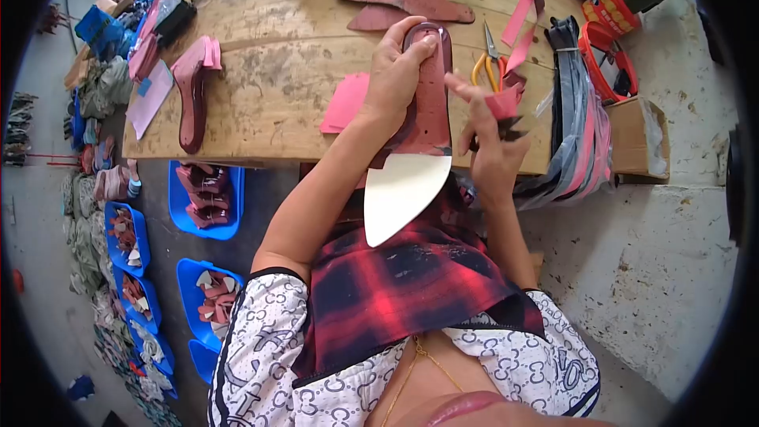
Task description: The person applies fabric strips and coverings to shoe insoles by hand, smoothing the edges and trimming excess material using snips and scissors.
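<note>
My left hand [389, 71] grips a dark red shoe insole [432, 103] by its heel end, the thumb pressed on its face. Its pointed white toe part [405, 194] hangs down over the table's front edge. Beside it, my right hand [492, 138] is closed around a folded pink strip [504, 101] and something dark that I cannot make out. A pink sheet [345, 103] lies left of the insole. Orange-handled scissors [492, 55] rest beyond my right hand, near a longer pink strip [522, 28].
More red insoles [407, 4] lie at the wooden table's [261, 39] back, another [192, 99] at left. Bundled dark and pink strips [577, 103] hang at the right edge, near a red container [607, 59] and cardboard box [639, 138]. Blue bins [207, 225] with pieces stand below left.
</note>
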A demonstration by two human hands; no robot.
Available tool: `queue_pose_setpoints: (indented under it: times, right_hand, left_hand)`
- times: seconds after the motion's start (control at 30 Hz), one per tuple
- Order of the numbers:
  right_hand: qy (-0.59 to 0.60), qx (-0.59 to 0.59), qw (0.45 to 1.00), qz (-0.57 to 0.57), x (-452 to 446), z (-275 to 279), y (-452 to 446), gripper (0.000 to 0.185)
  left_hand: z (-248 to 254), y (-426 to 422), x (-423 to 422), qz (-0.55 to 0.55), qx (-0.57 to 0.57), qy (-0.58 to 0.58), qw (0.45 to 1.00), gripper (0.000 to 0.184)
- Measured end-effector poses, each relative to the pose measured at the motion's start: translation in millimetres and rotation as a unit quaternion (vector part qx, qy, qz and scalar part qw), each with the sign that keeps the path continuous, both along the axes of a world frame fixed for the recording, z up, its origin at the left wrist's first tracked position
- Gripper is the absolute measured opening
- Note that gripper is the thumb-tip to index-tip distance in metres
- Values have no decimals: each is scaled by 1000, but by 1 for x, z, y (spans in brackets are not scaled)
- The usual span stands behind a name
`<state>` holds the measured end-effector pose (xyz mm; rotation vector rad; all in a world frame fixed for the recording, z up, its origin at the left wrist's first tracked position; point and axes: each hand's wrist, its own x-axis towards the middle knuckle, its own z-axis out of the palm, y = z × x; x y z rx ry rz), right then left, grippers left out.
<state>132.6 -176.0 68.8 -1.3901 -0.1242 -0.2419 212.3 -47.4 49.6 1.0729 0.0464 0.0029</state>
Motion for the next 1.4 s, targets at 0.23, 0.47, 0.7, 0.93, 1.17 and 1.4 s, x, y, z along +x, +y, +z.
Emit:
queue_pose_setpoints:
  times: [0.23, 0.47, 0.7, 0.93, 1.17, 1.4]
  right_hand:
    - [-114, -106, 987, 49, -9, -35, -25, 19]
    - [-86, -15, 994, 64, -39, -53, -6, 96]
    - [-137, -58, 988, -42, -1, 4, -48, 113]
    - [-86, 54, 989, 112, 6, 1, -52, 80]
    - [120, 199, 972, -37, 23, -27, -82, 17]
    - [228, 61, 971, -28, 25, 3, -102, 13]
  left_hand:
    - [-15, -13, 3, -20, -28, 108, 994, 32]
    - [-39, -24, 6, 3, -178, 251, 951, 26]
    - [-8, -11, -30, -35, 164, 64, 984, 48]
    - [71, -7, -40, -195, 532, -247, 786, 72]
    - [74, -13, -32, -385, 453, -183, 783, 76]
    - [66, -2, -48, -393, 507, -193, 742, 70]
